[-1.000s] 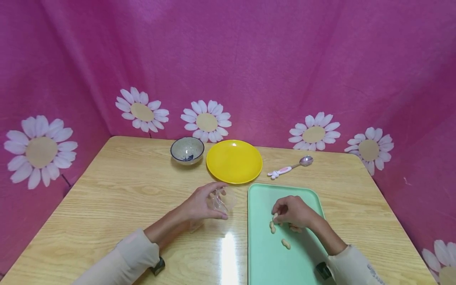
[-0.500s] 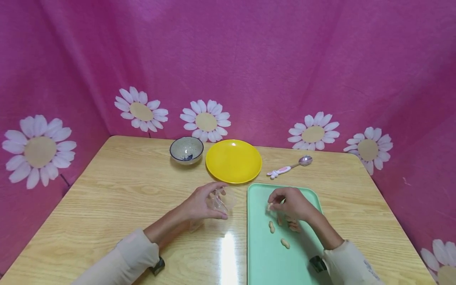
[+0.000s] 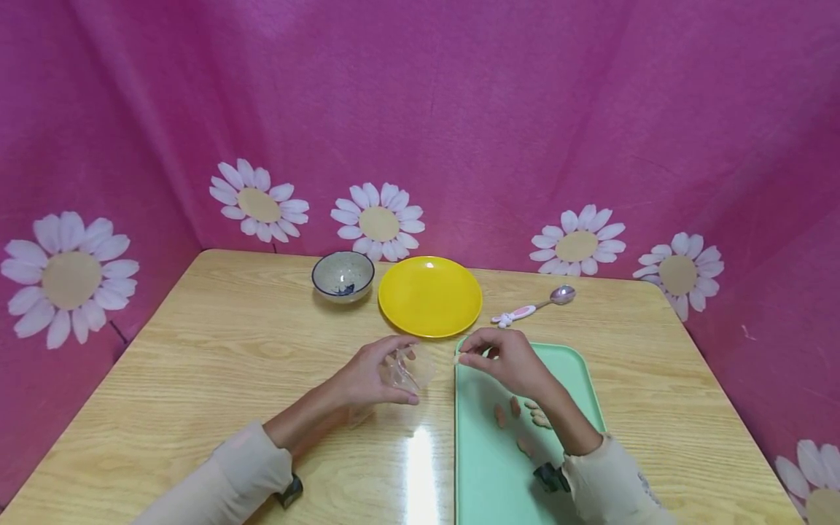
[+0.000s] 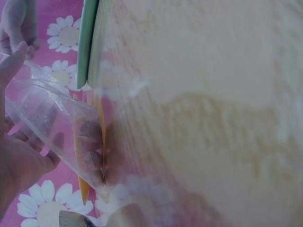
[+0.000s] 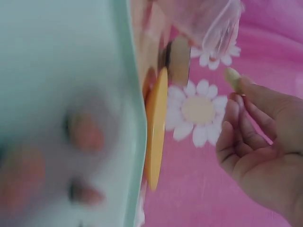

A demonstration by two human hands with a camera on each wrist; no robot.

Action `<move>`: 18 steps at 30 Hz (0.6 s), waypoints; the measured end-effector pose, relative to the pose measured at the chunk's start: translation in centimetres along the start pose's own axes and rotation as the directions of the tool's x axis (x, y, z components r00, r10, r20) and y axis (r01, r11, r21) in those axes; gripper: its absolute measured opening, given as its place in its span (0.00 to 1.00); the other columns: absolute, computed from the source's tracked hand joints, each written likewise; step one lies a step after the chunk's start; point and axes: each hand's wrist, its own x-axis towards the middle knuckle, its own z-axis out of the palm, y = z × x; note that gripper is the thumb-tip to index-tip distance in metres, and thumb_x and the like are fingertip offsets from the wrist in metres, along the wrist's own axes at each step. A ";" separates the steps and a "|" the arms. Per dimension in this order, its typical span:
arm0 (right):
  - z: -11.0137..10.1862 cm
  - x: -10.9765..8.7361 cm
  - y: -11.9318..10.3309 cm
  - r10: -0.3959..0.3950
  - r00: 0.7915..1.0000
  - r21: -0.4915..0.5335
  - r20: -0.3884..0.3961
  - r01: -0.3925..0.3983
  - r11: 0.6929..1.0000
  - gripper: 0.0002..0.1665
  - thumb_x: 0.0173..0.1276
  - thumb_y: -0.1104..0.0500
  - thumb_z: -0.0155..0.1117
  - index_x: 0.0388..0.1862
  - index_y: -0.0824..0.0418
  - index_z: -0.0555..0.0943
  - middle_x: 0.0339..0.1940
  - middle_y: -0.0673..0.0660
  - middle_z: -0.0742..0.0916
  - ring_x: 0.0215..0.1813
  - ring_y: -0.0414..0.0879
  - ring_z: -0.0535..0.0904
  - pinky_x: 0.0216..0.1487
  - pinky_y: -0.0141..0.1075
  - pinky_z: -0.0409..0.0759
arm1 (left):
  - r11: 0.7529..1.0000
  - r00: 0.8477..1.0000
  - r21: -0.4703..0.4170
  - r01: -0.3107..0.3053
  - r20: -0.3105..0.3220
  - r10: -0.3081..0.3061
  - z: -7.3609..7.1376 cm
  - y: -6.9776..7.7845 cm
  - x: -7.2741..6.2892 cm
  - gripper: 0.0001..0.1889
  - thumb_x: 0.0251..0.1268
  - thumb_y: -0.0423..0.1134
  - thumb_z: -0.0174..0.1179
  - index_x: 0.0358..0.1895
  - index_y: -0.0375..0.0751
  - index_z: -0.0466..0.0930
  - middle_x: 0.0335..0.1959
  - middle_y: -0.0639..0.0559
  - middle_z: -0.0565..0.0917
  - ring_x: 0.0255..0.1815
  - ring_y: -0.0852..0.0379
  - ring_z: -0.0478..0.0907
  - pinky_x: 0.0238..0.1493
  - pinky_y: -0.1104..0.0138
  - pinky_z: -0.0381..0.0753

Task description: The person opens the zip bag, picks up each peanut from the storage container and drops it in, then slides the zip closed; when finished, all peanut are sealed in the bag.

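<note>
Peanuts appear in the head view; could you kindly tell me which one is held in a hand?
The peanut pinched by the right hand, held up; the other peanuts there lie on the green tray.

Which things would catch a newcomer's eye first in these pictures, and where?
Probably the pink cloth with large white flowers, behind the table. Next, the bright yellow plate, between bowl and spoon. Then perhaps the peanut pinched in the fingers of the right hand.

White glare on the table [image 3: 262,335]
</note>
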 end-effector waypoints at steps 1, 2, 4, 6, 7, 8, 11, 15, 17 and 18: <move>0.4 0.1 -0.4 -0.010 1.000 0.015 -0.006 0.010 1.000 0.06 0.60 0.56 0.70 0.35 0.55 0.85 0.30 0.48 0.85 0.35 0.41 0.77 0.38 0.32 0.77 | 1.000 1.000 -0.002 0.002 0.000 -0.002 0.0 0.0 0.0 0.43 0.41 0.45 0.77 0.66 0.48 0.66 0.54 0.49 0.79 0.54 0.52 0.72 0.58 0.52 0.70; 0.8 0.2 -0.7 -0.024 1.000 0.026 -0.013 0.024 0.999 0.06 0.60 0.56 0.70 0.36 0.55 0.85 0.30 0.48 0.86 0.35 0.41 0.77 0.38 0.33 0.77 | 1.000 1.000 -0.005 0.005 0.000 -0.005 -0.1 0.0 0.0 0.43 0.41 0.45 0.77 0.66 0.49 0.66 0.54 0.49 0.79 0.55 0.53 0.72 0.59 0.52 0.70; 1.5 0.3 -1.3 -0.040 0.999 0.051 -0.026 0.041 0.998 0.07 0.59 0.57 0.70 0.37 0.56 0.85 0.30 0.48 0.86 0.34 0.40 0.78 0.38 0.34 0.79 | 1.000 1.000 -0.009 0.010 -0.001 -0.010 -0.2 0.0 -0.1 0.43 0.42 0.44 0.77 0.66 0.50 0.66 0.54 0.49 0.79 0.55 0.53 0.72 0.60 0.52 0.69; 2.3 0.5 -1.7 -0.065 0.997 0.063 -0.040 0.067 0.996 0.08 0.59 0.57 0.70 0.37 0.57 0.85 0.29 0.48 0.86 0.34 0.40 0.78 0.38 0.35 0.79 | 1.000 1.000 0.001 -0.008 -0.002 0.008 -0.2 0.1 -0.1 0.42 0.42 0.44 0.76 0.66 0.50 0.66 0.54 0.49 0.79 0.55 0.52 0.72 0.59 0.52 0.70; 2.6 0.6 -1.8 -0.071 0.996 0.063 -0.047 0.074 0.995 0.08 0.59 0.57 0.70 0.37 0.57 0.85 0.29 0.47 0.86 0.34 0.39 0.78 0.38 0.36 0.80 | 1.000 1.000 0.006 -0.016 -0.004 0.016 -0.3 0.1 -0.1 0.42 0.42 0.44 0.76 0.65 0.50 0.67 0.54 0.49 0.79 0.55 0.52 0.73 0.59 0.52 0.70; 2.9 0.7 -2.0 -0.079 0.995 0.061 -0.052 0.082 0.995 0.08 0.59 0.56 0.70 0.36 0.56 0.85 0.28 0.47 0.86 0.34 0.39 0.78 0.38 0.36 0.80 | 1.000 1.000 0.009 -0.026 -0.005 0.026 -0.3 0.1 -0.1 0.42 0.42 0.44 0.76 0.65 0.49 0.67 0.53 0.49 0.79 0.55 0.52 0.73 0.59 0.52 0.70; 3.6 0.8 -2.3 -0.097 0.994 0.057 -0.052 0.100 0.993 0.07 0.58 0.56 0.71 0.35 0.56 0.85 0.28 0.47 0.86 0.33 0.39 0.79 0.37 0.35 0.80 | 0.998 0.999 0.018 -0.053 -0.009 0.053 -0.4 0.1 -0.1 0.41 0.43 0.43 0.76 0.65 0.47 0.67 0.53 0.48 0.79 0.55 0.51 0.73 0.58 0.52 0.71; 3.7 0.7 -2.6 -0.098 0.995 0.043 -0.029 0.099 0.994 0.07 0.59 0.56 0.70 0.36 0.56 0.86 0.29 0.46 0.87 0.34 0.38 0.79 0.36 0.33 0.80 | 0.998 0.998 0.008 -0.059 -0.013 0.059 -0.4 0.0 -0.2 0.41 0.42 0.43 0.76 0.64 0.48 0.67 0.53 0.47 0.79 0.55 0.50 0.74 0.58 0.53 0.70; 3.5 0.6 -2.6 -0.089 0.996 0.034 -0.023 0.090 0.995 0.07 0.59 0.56 0.70 0.36 0.55 0.86 0.30 0.46 0.87 0.34 0.38 0.79 0.37 0.33 0.79 | 0.998 0.998 0.008 -0.064 -0.013 0.064 -0.3 -0.1 -0.2 0.41 0.42 0.44 0.77 0.64 0.47 0.67 0.53 0.46 0.79 0.55 0.50 0.74 0.58 0.53 0.71; 3.4 0.5 -2.5 -0.085 0.996 0.028 -0.021 0.086 0.996 0.06 0.59 0.56 0.70 0.36 0.54 0.86 0.30 0.46 0.87 0.34 0.38 0.79 0.37 0.32 0.79 | 0.998 0.998 0.007 -0.065 -0.014 0.065 -0.3 -0.1 -0.2 0.42 0.42 0.44 0.77 0.64 0.47 0.67 0.53 0.46 0.79 0.55 0.50 0.74 0.58 0.53 0.71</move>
